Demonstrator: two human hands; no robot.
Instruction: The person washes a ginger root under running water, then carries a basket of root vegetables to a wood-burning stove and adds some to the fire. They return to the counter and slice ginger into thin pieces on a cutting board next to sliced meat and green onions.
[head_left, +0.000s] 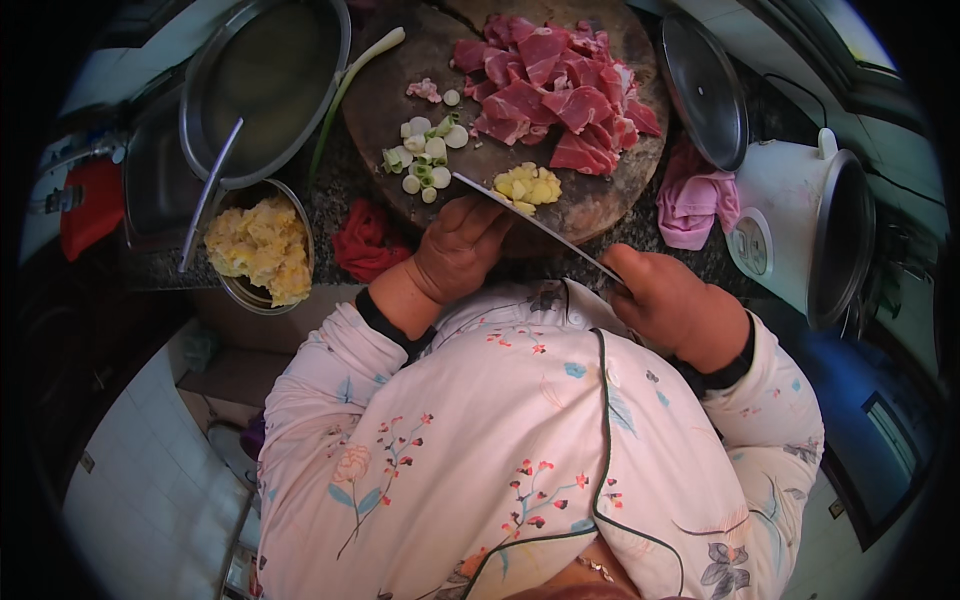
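My right hand (667, 304) grips the handle of a kitchen knife (536, 226), its blade slanting up and left over the near part of a round wooden chopping board (450, 60). My left hand (461, 244) rests at the board's near edge, close behind the blade, with its fingertips partly hidden; whether they hold a piece cannot be told. Just beyond the blade lies a small pile of sliced ginger or garlic (529, 186). Cut spring onion (427, 154) is scattered to the left, beside a small lump of minced meat (424, 91). Sliced raw red meat (562, 90) is heaped at the far right.
Left of the board are a large metal basin (262, 82), a spring onion stalk (337, 101), a bowl of yellowish food (259, 251) and a red cloth (367, 241). On the right are a pink cloth (694, 196), a dark lid (705, 90) and a white rice cooker (780, 217).
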